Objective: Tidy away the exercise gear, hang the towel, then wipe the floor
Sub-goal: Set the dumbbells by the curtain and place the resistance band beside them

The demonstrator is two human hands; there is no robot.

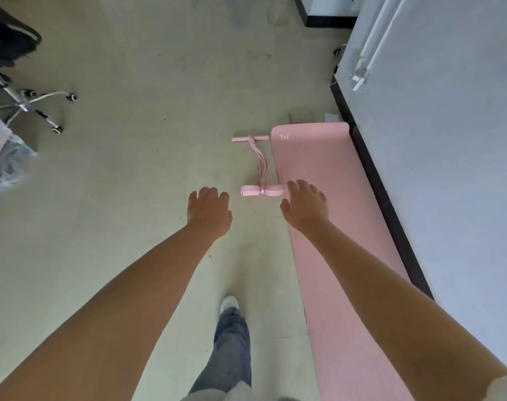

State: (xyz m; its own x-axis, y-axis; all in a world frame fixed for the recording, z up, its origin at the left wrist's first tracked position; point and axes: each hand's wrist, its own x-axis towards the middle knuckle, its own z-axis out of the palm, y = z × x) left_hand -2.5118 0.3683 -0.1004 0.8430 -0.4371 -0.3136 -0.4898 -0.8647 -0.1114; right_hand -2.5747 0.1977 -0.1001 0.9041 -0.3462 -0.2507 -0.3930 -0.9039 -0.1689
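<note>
From the head camera, both arms reach forward and down over the pale floor (pixel 131 175). The left hand (pixel 209 211) is spread wide, palm down, holding nothing. The right hand (pixel 304 208) is likewise wide and empty, over the near edge of the pink exercise mat (pixel 318 157), which lies unrolled along the dark baseboard of the wall. Between the two hands and just beyond them lies the pink pedal resistance band (pixel 259 166), its foot pedals nearest the fingertips, its bar handle farther off. Well left of the left hand stands an office chair base (pixel 34 104).
</note>
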